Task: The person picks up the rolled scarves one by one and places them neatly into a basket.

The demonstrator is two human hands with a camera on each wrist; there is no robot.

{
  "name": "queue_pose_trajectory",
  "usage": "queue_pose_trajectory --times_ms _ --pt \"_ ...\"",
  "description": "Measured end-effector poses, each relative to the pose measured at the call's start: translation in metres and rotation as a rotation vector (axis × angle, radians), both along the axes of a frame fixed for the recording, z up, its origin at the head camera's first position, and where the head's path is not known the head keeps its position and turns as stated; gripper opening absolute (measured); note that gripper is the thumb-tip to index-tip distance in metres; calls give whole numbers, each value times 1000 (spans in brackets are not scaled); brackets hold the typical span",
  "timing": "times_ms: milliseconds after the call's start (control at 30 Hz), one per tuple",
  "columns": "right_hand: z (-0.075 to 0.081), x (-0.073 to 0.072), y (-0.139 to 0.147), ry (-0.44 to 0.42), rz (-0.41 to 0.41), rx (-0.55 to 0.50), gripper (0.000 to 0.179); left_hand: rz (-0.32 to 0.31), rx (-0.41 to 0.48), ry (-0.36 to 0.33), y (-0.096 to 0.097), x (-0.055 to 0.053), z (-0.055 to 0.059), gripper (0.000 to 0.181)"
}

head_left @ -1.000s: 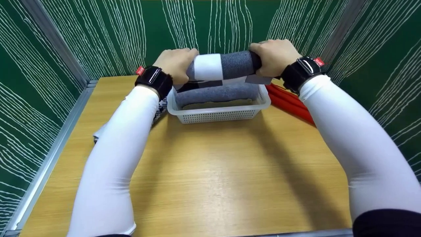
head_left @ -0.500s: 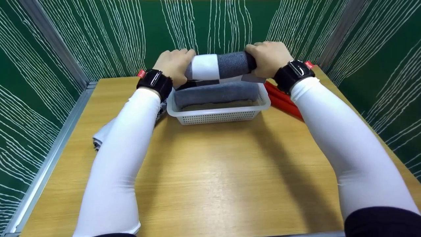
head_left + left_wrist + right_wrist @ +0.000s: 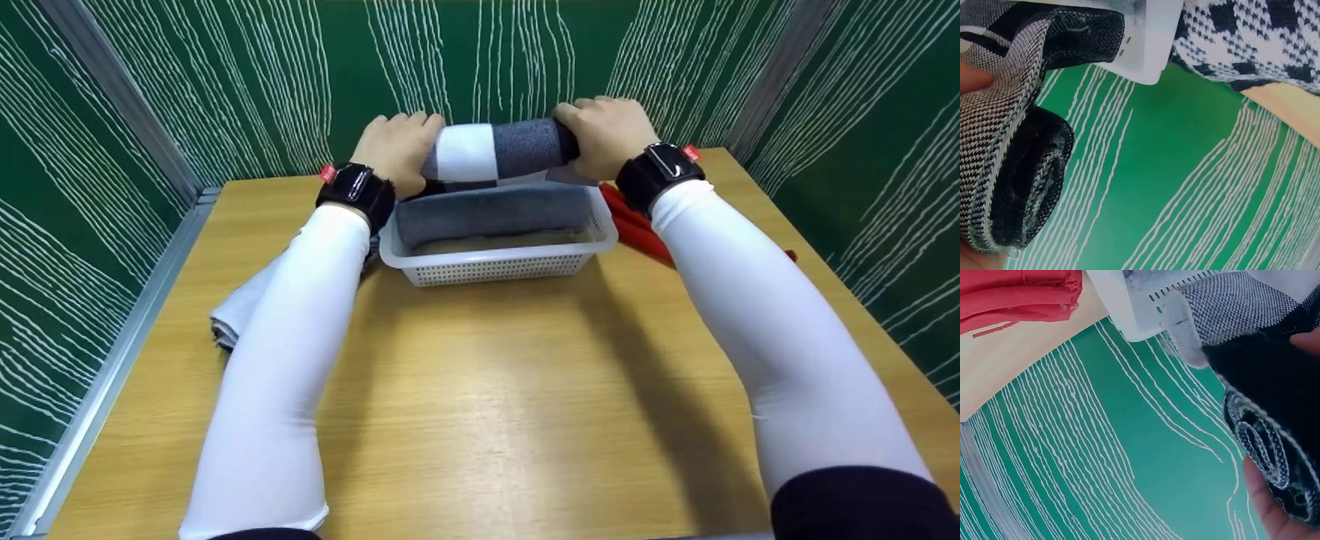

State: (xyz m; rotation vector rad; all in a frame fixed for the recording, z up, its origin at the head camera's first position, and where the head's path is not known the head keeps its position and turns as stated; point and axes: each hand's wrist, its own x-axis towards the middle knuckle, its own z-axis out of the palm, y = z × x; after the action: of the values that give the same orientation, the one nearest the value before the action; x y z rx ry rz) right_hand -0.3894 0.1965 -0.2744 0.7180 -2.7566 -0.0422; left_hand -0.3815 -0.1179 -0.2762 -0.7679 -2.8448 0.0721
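Note:
Both hands grip the ends of a rolled checkered towel [image 3: 495, 152] in white, grey and black, above the back of a white plastic basket [image 3: 499, 268]. My left hand [image 3: 400, 154] curls round one end; in the left wrist view the coiled layers of the checkered towel [image 3: 1044, 180] show. My right hand [image 3: 606, 139] holds the dark other end, whose spiral edge faces the right wrist camera. Below the roll, a loose flap of checkered cloth [image 3: 1241, 309] hangs over the basket's far side. In the basket lie a rolled grey cloth [image 3: 495, 214] and a beige cloth [image 3: 495, 241].
Left of the basket lies a folded cloth [image 3: 240, 307], partly behind the left sleeve, with a black-and-white knit pattern in the left wrist view. Folded red cloth [image 3: 637, 229] lies to the right. Green walls with white streaks [image 3: 525, 60] enclose the wooden table [image 3: 480, 390].
Both hands keep their grip, and the checkered roll has shifted slightly left. The right hand and arm have moved left and a little down. The basket has stayed in place.

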Motion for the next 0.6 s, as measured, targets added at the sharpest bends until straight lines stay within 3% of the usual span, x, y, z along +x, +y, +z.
queue_pose_trajectory --times_ms 333,600 --pt "-14 -9 1 47 7 -38 63 2 3 40 0 -13 -14 68" --pt "-19 -18 1 65 6 -30 65 13 -20 72 0 -19 -19 73"
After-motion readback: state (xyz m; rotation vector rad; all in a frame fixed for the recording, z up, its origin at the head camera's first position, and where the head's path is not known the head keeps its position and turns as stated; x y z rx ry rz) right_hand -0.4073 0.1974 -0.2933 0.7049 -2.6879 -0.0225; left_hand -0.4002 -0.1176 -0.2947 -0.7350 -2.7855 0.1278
